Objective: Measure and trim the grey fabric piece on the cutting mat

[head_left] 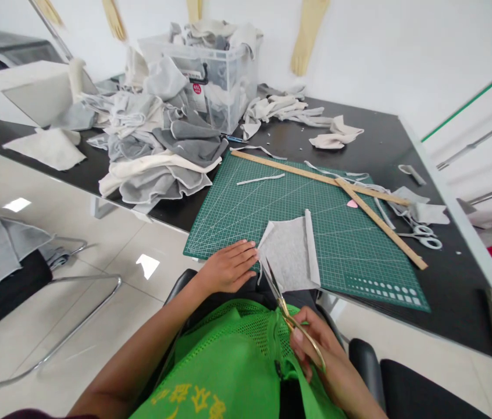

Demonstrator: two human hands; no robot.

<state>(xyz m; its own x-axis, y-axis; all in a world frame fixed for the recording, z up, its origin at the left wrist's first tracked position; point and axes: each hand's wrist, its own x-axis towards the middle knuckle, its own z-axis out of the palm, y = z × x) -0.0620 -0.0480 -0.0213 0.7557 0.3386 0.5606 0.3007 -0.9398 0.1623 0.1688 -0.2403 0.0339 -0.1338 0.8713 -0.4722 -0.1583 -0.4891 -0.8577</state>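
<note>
A small grey fabric piece [290, 254] lies at the near edge of the green cutting mat [316, 215], partly hanging over the table edge. My left hand [228, 267] lies flat on the mat's near edge, fingers stretched out, fingertips touching the fabric's left side. My right hand [320, 349] is closed around the gold handles of a pair of scissors [285, 305]. Their dark blades are parted and point up at the fabric's lower left edge. A green mesh bag [237, 361] rests on my lap below both hands.
Two wooden rulers [359, 201] cross on the mat's far right, beside a pink chalk [352, 203] and silver scissors [424, 235]. A heap of grey and cream cloth [159, 151] and a clear plastic bin [215, 75] fill the table's far left. A chair [19, 273] stands at left.
</note>
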